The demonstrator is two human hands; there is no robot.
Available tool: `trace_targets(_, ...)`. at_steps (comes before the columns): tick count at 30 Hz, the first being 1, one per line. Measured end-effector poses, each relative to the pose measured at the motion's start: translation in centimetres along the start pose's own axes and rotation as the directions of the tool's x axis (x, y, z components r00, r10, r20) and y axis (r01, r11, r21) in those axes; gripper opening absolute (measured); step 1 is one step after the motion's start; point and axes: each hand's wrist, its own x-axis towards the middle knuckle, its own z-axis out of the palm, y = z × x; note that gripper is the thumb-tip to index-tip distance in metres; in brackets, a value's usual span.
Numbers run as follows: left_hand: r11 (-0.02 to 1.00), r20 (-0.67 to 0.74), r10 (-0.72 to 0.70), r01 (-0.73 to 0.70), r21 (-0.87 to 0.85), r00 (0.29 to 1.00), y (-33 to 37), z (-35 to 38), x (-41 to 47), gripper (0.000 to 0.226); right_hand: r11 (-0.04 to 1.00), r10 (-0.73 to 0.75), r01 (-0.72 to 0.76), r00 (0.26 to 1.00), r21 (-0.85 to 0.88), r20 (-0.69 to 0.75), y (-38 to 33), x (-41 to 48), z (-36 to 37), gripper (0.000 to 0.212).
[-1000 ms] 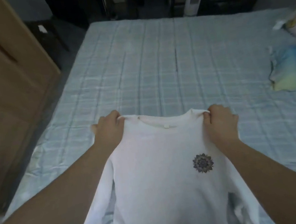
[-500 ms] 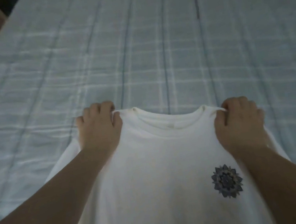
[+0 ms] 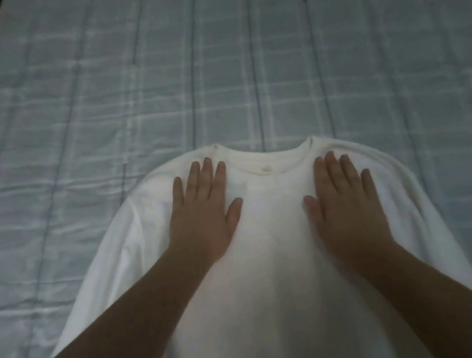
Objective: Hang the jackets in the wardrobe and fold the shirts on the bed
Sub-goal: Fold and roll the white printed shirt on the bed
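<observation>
Bed [image 3: 243, 57]: pale blue checked sheet fills the view. White shirt [image 3: 278, 278]: lies flat on the bed, front up, neckline pointing away from the person, sleeves down along its sides. Left hand [image 3: 203, 213]: fingers straight, palm flat on shirt's left chest. Right hand [image 3: 345, 197]: same, flat on right chest.

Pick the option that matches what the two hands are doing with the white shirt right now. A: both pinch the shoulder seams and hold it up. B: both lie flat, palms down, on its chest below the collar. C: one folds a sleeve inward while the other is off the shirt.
B: the left hand and right hand rest with straight fingers on the white shirt, which lies spread on the bed.
</observation>
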Motion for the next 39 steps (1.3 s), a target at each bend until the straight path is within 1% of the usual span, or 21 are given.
trace_targets(2, 0.999, 0.027, -0.036, 0.035, 0.019, 0.999, -0.2, 1.1, 0.3, 0.071, 0.999, 0.018, -0.015, 0.999, -0.051, 0.049, 0.4, 0.3, 1.5, 0.072)
trace_targets(4, 0.998, 0.024, -0.045, 0.044, 0.035, 0.999, -0.1, 1.6, 0.3, 0.071, 0.997, 0.012, -0.008, 0.999, -0.082, 0.049, 0.6, 0.5, 2.1, 0.071)
trace_targets(9, 0.998, 0.034, -0.055, 0.055, -0.006, 0.998, 0.3, 0.3, -2.0, 0.067, 1.000, 0.020, -0.020, 1.000, -0.020, 0.024, -0.3, -1.9, 0.4, 0.065)
trace_targets(12, 0.999, 0.017, 0.018, -0.018, -0.041, 1.000, 1.5, -0.1, -7.3, 0.064, 0.999, -0.037, 0.037, 0.999, 0.020, 0.005, -1.4, -6.8, -0.7, 0.064)
trace_targets(14, 0.997, 0.030, 0.059, -0.057, -0.059, 0.998, 2.6, -0.1, -11.8, 0.062, 0.996, -0.077, 0.076, 0.997, 0.036, 0.031, -2.1, -11.5, -0.9, 0.064)
trace_targets(17, 0.992, 0.061, 0.087, -0.081, -0.097, 0.994, 4.0, -0.2, -18.5, 0.061, 0.995, -0.084, 0.076, 0.989, 0.065, 0.123, -3.2, -18.9, -0.5, 0.064)
trace_targets(19, 0.984, 0.044, 0.083, -0.074, -0.164, 0.996, 4.1, -0.2, -22.9, 0.058, 0.988, -0.078, 0.060, 0.989, 0.143, 0.125, -3.6, -23.8, 0.0, 0.061)
trace_targets(21, 0.967, 0.018, 0.026, -0.021, -0.254, 0.999, 3.6, -0.2, -27.2, 0.056, 0.972, -0.032, 0.011, 0.996, 0.233, 0.085, -3.3, -28.1, 0.1, 0.058)
trace_targets(24, 0.958, 0.083, -0.034, 0.056, -0.281, 0.996, 1.9, -0.1, -33.6, 0.056, 0.957, 0.093, -0.113, 0.992, 0.268, 0.085, -2.8, -34.2, -0.1, 0.058)
trace_targets(27, 0.960, 0.175, 0.052, -0.001, -0.279, 0.983, 0.4, 0.5, -39.2, 0.057, 0.971, 0.123, -0.158, 0.973, 0.179, 0.193, -2.8, -39.2, 0.2, 0.060)
trace_targets(28, 0.952, 0.177, 0.075, -0.018, -0.306, 0.981, 0.1, 0.6, -40.6, 0.057, 0.971, 0.122, -0.159, 0.971, 0.180, 0.204, -2.8, -40.6, 0.2, 0.059)
trace_targets(29, 0.934, 0.170, 0.060, 0.004, -0.357, 0.984, -0.2, 0.5, -41.9, 0.056, 0.963, 0.128, -0.167, 0.974, 0.212, 0.188, -2.8, -41.6, 0.1, 0.057)
trace_targets(30, 0.903, 0.157, -0.001, 0.069, -0.424, 0.988, -0.3, 0.3, -42.8, 0.056, 0.944, 0.156, -0.191, 0.977, 0.269, 0.148, -2.7, -42.5, -0.1, 0.054)
trace_targets(31, 0.860, 0.151, -0.098, 0.160, -0.484, 0.984, -0.4, 0.0, -43.5, 0.057, 0.908, 0.229, -0.249, 0.968, 0.337, 0.097, -2.8, -43.0, -0.5, 0.052)
trace_targets(32, 0.814, 0.154, -0.197, 0.249, -0.525, 0.968, -0.4, -0.3, -44.0, 0.059, 0.847, 0.346, -0.339, 0.936, 0.408, 0.059, -2.9, -43.2, -1.0, 0.049)
trace_targets(33, 0.778, 0.158, -0.281, 0.321, -0.540, 0.947, -0.4, -0.7, -44.3, 0.061, 0.758, 0.484, -0.452, 0.873, 0.470, 0.059, -2.8, -43.3, -1.4, 0.047)
trace_targets(35, 0.702, 0.209, -0.426, 0.468, -0.537, 0.880, -0.3, -0.9, -44.4, 0.062, 0.532, 0.691, -0.664, 0.699, 0.525, 0.184, -2.6, -43.0, -1.9, 0.047)
trace_targets(36, 0.633, 0.271, -0.492, 0.554, -0.541, 0.827, -0.3, -1.1, -44.2, 0.061, 0.437, 0.738, -0.731, 0.624, 0.524, 0.255, -2.4, -42.6, -2.1, 0.047)
trace_targets(37, 0.550, 0.344, -0.537, 0.629, -0.549, 0.770, -0.3, -1.4, -43.9, 0.059, 0.370, 0.762, -0.778, 0.567, 0.507, 0.314, -2.2, -42.3, -2.4, 0.047)
trace_targets(38, 0.482, 0.413, -0.556, 0.685, -0.546, 0.721, -0.4, -1.5, -43.6, 0.057, 0.330, 0.769, -0.814, 0.526, 0.478, 0.364, -2.0, -42.0, -2.7, 0.045)
trace_targets(39, 0.452, 0.468, -0.550, 0.717, -0.530, 0.692, -0.5, -1.6, -43.3, 0.055, 0.318, 0.763, -0.842, 0.500, 0.435, 0.409, -1.6, -41.8, -2.9, 0.042)
